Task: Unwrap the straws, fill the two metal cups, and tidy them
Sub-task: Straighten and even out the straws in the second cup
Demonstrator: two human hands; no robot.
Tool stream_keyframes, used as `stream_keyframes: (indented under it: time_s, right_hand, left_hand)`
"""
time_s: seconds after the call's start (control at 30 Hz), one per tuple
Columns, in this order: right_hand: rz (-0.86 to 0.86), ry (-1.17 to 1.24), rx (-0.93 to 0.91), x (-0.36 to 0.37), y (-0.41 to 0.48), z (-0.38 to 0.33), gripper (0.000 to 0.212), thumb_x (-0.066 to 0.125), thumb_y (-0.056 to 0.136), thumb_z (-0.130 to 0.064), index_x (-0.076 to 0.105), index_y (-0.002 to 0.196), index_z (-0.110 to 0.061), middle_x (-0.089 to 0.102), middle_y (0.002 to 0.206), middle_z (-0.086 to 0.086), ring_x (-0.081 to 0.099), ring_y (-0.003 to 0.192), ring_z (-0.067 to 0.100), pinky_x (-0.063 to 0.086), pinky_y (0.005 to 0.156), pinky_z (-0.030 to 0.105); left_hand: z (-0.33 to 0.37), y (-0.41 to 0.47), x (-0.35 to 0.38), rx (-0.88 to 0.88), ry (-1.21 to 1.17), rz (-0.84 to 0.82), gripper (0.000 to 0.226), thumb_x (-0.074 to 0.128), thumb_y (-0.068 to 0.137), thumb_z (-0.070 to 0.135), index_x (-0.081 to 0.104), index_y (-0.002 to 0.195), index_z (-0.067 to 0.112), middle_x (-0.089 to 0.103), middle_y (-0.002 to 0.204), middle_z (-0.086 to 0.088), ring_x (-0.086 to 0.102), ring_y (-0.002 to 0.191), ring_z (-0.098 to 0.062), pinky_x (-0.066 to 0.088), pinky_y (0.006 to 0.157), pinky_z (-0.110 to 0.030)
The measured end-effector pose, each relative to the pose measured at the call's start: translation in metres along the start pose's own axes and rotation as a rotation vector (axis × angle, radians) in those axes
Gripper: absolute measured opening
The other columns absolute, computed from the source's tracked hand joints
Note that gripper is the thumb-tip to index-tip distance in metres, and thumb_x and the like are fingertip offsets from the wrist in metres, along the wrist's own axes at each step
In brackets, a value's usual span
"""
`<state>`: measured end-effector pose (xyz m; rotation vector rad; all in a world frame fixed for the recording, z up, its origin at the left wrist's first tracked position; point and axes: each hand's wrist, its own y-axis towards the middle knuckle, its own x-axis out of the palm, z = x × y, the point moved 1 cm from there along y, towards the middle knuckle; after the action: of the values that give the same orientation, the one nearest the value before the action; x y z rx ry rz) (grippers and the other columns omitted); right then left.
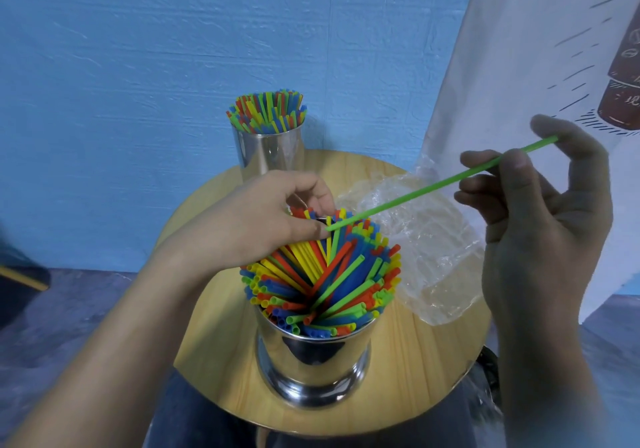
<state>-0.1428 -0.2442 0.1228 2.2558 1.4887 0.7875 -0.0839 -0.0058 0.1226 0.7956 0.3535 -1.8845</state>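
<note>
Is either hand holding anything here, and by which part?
The right hand pinches a green straw near its upper end. The left hand rests on the straws in the near metal cup; whether it grips any cannot be told.

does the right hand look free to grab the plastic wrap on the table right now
Probably not yet: the right hand is close to the plastic wrap with nothing between, but its fingers pinch the green straw.
</note>
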Motion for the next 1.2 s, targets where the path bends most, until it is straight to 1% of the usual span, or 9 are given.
stream_keyframes:
  time_s: [0.23, 0.33, 0.43, 0.6, 0.7, 0.8, 0.93, 1.1, 1.2]
  right_hand:
    - [-0.216, -0.117, 0.009, 0.01, -0.008, 0.005, 0.029, 0.052, 0.106, -0.008, 0.06, 0.129, -0.024, 0.078, 0.088, 0.008, 0.069, 0.072, 0.026, 0.058, 0.071, 0.033]
    - [-0.347, -0.208, 0.017, 0.017, -0.015, 0.011, 0.032, 0.053, 0.105, -0.007, 0.065, 0.123, -0.029, 0.078, 0.089, 0.001, 0.072, 0.078, 0.018, 0.057, 0.074, 0.027]
    - [-0.448, -0.336, 0.033, 0.021, -0.019, 0.019, 0.029, 0.058, 0.102, -0.009, 0.07, 0.116, -0.032, 0.074, 0.086, -0.01, 0.071, 0.084, 0.013, 0.058, 0.074, 0.026]
    - [-0.479, -0.432, 0.062, 0.02, -0.019, 0.025, 0.018, 0.07, 0.096, -0.017, 0.068, 0.102, -0.033, 0.073, 0.088, -0.015, 0.07, 0.087, 0.013, 0.057, 0.07, 0.031]
    - [-0.555, -0.504, 0.054, 0.018, -0.016, 0.027, 0.006, 0.067, 0.096, -0.036, 0.071, 0.091, -0.038, 0.07, 0.094, -0.019, 0.067, 0.095, 0.014, 0.056, 0.072, 0.034]
    - [-0.614, -0.535, 0.064, 0.015, -0.013, 0.03, 0.024, 0.056, 0.093, -0.051, 0.074, 0.087, -0.037, 0.068, 0.103, -0.019, 0.066, 0.101, 0.012, 0.055, 0.071, 0.032]
    - [-0.618, -0.503, 0.084, 0.013, -0.012, 0.032, 0.026, 0.056, 0.092, -0.053, 0.076, 0.087, -0.037, 0.068, 0.103, -0.018, 0.066, 0.102, 0.014, 0.057, 0.071, 0.037]
    - [-0.629, -0.465, 0.097, 0.013, -0.013, 0.033, 0.028, 0.054, 0.094, -0.052, 0.076, 0.09, -0.034, 0.069, 0.103, -0.018, 0.068, 0.103, 0.014, 0.06, 0.073, 0.042]
    - [-0.624, -0.464, 0.092, 0.014, -0.013, 0.033, 0.027, 0.053, 0.095, -0.051, 0.075, 0.09, -0.036, 0.071, 0.101, -0.015, 0.068, 0.102, 0.016, 0.06, 0.074, 0.044]
  left_hand:
    - [-0.002, 0.001, 0.001, 0.014, -0.017, 0.019, 0.02, 0.083, 0.083, 0.019, 0.069, 0.09, 0.032, 0.069, 0.093, 0.016, 0.064, 0.09, -0.007, 0.05, 0.086, -0.028]
    - [-0.004, 0.002, 0.001, 0.01, -0.06, 0.034, 0.024, 0.084, 0.082, 0.019, 0.069, 0.098, 0.029, 0.07, 0.092, 0.009, 0.064, 0.089, -0.01, 0.05, 0.086, -0.031]
    - [-0.004, 0.002, 0.001, 0.024, -0.081, 0.032, 0.026, 0.082, 0.084, 0.022, 0.07, 0.105, 0.031, 0.069, 0.092, 0.009, 0.063, 0.09, -0.009, 0.049, 0.085, -0.026]
    - [-0.001, 0.005, 0.003, 0.053, -0.061, 0.021, 0.017, 0.08, 0.087, 0.023, 0.077, 0.102, 0.031, 0.069, 0.093, 0.01, 0.063, 0.088, -0.01, 0.049, 0.08, -0.023]
    - [0.0, 0.007, 0.003, 0.065, -0.049, 0.011, 0.014, 0.079, 0.088, 0.022, 0.077, 0.098, 0.031, 0.071, 0.091, 0.009, 0.064, 0.088, -0.01, 0.049, 0.078, -0.021]
    - [0.001, 0.008, 0.003, 0.085, -0.041, 0.009, 0.011, 0.079, 0.088, 0.021, 0.075, 0.092, 0.031, 0.072, 0.089, 0.009, 0.065, 0.087, -0.013, 0.051, 0.08, -0.027]
    - [0.002, 0.008, 0.003, 0.108, -0.007, 0.001, 0.011, 0.078, 0.087, 0.021, 0.073, 0.088, 0.031, 0.071, 0.09, 0.01, 0.065, 0.088, -0.014, 0.052, 0.082, -0.034]
    - [0.003, 0.008, 0.003, 0.135, 0.048, 0.008, 0.025, 0.078, 0.086, 0.017, 0.07, 0.096, 0.039, 0.067, 0.1, 0.015, 0.063, 0.095, -0.01, 0.051, 0.083, -0.028]
    - [0.004, 0.008, 0.004, 0.144, 0.06, 0.002, 0.023, 0.077, 0.087, 0.016, 0.074, 0.095, 0.037, 0.067, 0.098, 0.018, 0.063, 0.094, -0.011, 0.05, 0.083, -0.027]
